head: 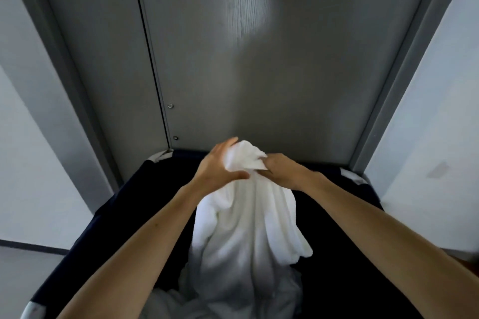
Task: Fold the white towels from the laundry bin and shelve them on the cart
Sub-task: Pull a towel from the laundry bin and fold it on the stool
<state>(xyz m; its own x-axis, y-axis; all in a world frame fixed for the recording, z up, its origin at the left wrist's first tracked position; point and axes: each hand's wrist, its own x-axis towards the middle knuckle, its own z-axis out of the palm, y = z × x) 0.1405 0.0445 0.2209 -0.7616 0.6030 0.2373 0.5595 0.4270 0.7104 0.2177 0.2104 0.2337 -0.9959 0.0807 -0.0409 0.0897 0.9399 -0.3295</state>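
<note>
Here, the left hand and the right hand are both clutching the bunched top of one fluffy white towel, which is hanging in soft folds over one dark fabric laundry bin.

Towel white — laundry bin dark navy — door grey, faint woodgrain.

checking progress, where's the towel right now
Head view, centre: the towel hangs from the left hand and right hand, over the bin, before the grey door.
</note>
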